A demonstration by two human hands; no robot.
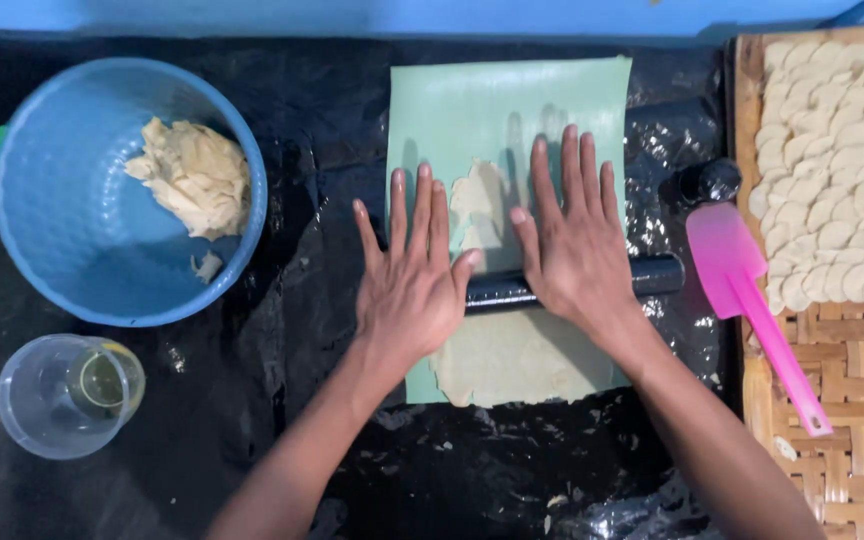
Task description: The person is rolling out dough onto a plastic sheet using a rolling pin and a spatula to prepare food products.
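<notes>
My left hand point(414, 280) and my right hand point(574, 240) lie flat, palms down and fingers spread, on a black rolling pin point(657, 275) that runs left to right. The pin rests across a sheet of pale dough point(512, 355) spread on a light green mat point(512, 100). A thinner strip of dough shows between my hands, beyond the pin. Most of the pin is hidden under my palms.
A blue bowl point(62, 240) at the left holds a lump of dough point(194, 175). Below it stands a clear cup point(67, 395) with some oil. A pink spatula point(742, 290) lies at the right on a woven tray point(852, 380) covered with several cut dough rounds point(842, 170). Black plastic covers the table.
</notes>
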